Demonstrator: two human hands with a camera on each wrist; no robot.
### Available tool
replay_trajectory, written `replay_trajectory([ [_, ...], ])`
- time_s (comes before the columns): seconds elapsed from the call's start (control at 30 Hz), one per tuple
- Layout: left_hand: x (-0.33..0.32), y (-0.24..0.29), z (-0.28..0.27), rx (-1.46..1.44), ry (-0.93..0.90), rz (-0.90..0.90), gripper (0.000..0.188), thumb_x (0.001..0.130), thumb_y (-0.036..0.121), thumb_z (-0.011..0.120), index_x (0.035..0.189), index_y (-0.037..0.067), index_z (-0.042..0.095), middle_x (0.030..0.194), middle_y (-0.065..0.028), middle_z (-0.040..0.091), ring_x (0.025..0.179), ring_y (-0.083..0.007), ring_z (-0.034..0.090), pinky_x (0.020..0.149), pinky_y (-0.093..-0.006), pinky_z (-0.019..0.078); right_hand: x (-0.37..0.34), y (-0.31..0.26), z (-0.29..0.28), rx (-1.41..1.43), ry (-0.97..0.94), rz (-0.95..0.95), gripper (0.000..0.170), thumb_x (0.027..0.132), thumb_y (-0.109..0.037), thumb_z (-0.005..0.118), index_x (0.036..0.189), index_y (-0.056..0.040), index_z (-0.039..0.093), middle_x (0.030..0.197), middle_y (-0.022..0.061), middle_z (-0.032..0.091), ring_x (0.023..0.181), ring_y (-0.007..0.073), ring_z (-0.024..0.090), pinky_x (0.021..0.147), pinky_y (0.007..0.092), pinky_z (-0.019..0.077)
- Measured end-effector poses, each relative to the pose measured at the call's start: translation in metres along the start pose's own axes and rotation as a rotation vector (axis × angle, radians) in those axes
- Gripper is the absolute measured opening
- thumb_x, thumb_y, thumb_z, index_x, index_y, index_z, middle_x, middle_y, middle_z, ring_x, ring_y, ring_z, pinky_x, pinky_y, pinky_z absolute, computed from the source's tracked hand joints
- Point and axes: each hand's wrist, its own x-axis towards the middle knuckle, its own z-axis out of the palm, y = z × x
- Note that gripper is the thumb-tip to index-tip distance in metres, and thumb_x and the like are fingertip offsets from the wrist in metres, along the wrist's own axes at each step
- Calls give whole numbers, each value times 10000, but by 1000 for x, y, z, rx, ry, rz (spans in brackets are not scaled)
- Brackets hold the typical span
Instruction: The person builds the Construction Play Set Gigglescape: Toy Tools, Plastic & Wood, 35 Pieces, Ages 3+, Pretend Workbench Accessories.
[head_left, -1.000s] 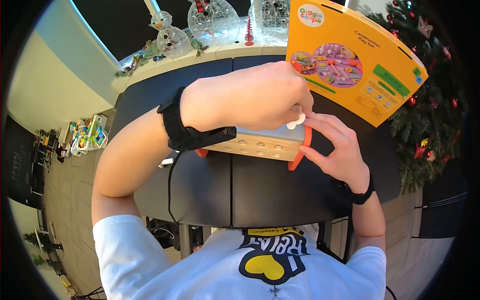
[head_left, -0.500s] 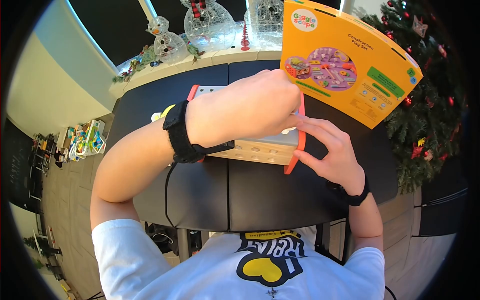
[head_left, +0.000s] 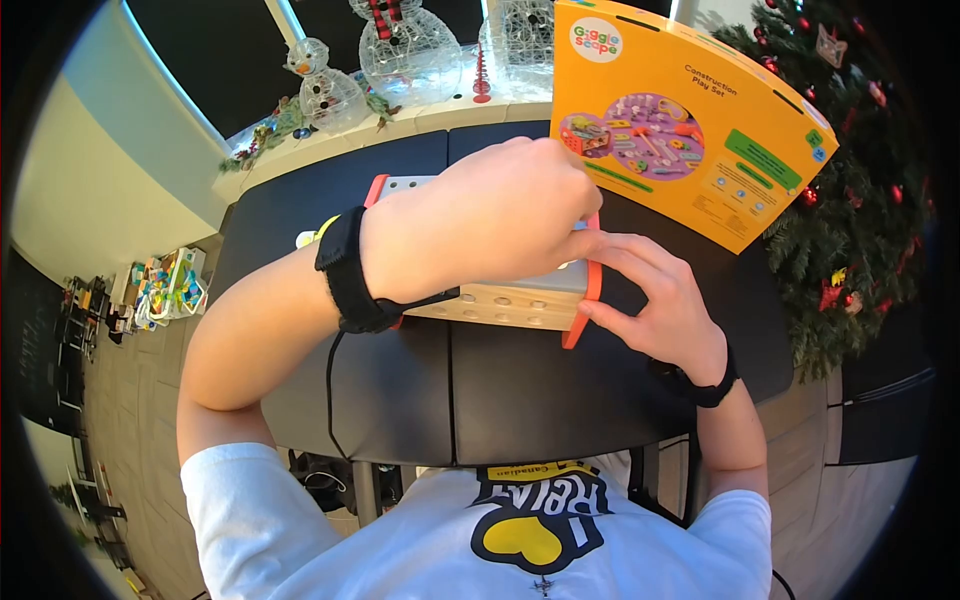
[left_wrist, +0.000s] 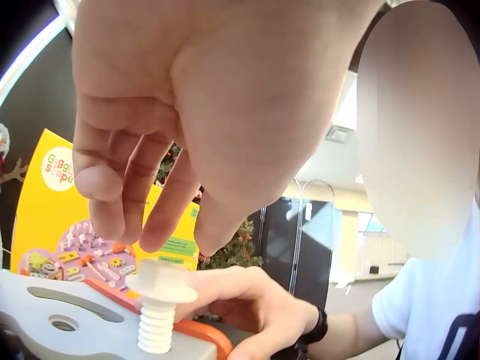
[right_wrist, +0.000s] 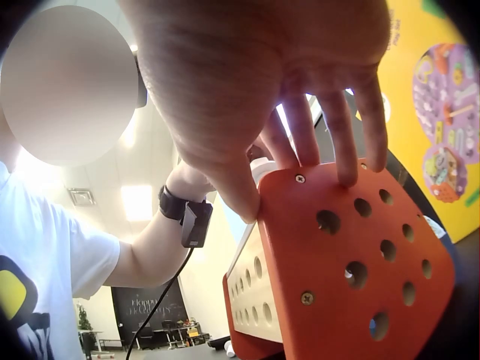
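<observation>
A toy workbench (head_left: 500,303) with a grey top, pale wooden side and orange-red end panels stands on the table. In the left wrist view a white toy screw (left_wrist: 157,304) stands upright at the grey top, part of its thread showing. Just above its head hang the loosely bent fingers of my left hand (head_left: 490,215), fingertips close to the screw. My right hand (head_left: 660,295) holds the right end panel (right_wrist: 337,262), thumb at its near edge and fingers along its top edge. The left hand and forearm hide much of the top in the head view.
A yellow play set box (head_left: 690,130) stands behind at the right, beside a decorated tree (head_left: 850,230). Something yellow and white (head_left: 318,234) shows past the left forearm. A black cable (head_left: 331,400) hangs from the left wrist over the black table (head_left: 560,400).
The left fingers have lowered slightly over the white screw, which shows less in the head view. The right hand stays at the end panel. The head view has shifted a little.
</observation>
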Motion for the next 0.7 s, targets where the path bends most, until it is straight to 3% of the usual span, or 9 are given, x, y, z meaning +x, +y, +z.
replay_trajectory([
  [0.07,1,3,3,51,-132,-98,219,899,204,741,865,-12,722,848,-191,671,788,-387,669,713,-461,530,2,1,-2,-10,-22,-14,512,801,-217,859,1264,-70,695,1277,107,687,1113,321,686,925,402,583],
  [0.17,1,4,5,74,-126,-101,188,899,173,727,883,-14,720,878,-194,673,783,-397,666,713,-458,534,3,3,-2,-5,-20,-17,525,803,-230,860,1275,-76,689,1278,111,681,1111,327,684,928,403,582],
  [0.27,-1,-3,10,13,-65,26,166,893,145,718,950,-10,718,908,-194,679,798,-392,668,722,-466,535,2,3,-2,6,-17,-8,525,804,-235,862,1273,-74,691,1272,114,681,1111,331,683,930,402,580],
  [0.37,-1,-19,12,-132,11,310,178,892,133,708,1005,-5,706,937,-188,676,809,-389,667,720,-474,533,1,5,-3,9,-38,14,520,805,-234,861,1270,-73,691,1269,112,683,1102,333,685,924,400,582],
  [0.47,-2,-13,10,-200,72,227,204,884,121,721,1049,0,711,940,-179,666,835,-386,667,737,-480,533,2,4,-2,12,-38,9,513,810,-239,858,1266,-72,692,1264,112,685,1088,334,691,914,397,585],
  [0.57,-3,0,4,-22,-12,3,226,871,102,736,1073,3,720,946,-175,661,852,-389,666,757,-471,538,2,3,-1,21,-20,1,503,814,-242,855,1259,-71,693,1247,110,688,1071,336,697,897,397,588],
  [0.67,5,9,0,95,-269,-149,244,851,69,749,1083,0,724,981,-172,662,881,-392,663,778,-464,539,2,2,-2,14,-18,4,493,816,-244,853,1248,-67,693,1233,111,688,1061,339,699,885,397,589],
  [0.7,2,5,3,63,-210,-46,256,847,65,752,1092,-1,718,987,-172,662,884,-393,661,778,-463,538,2,2,-2,21,-25,9,491,817,-243,852,1246,-66,693,1232,111,688,1058,338,700,883,397,589],
])
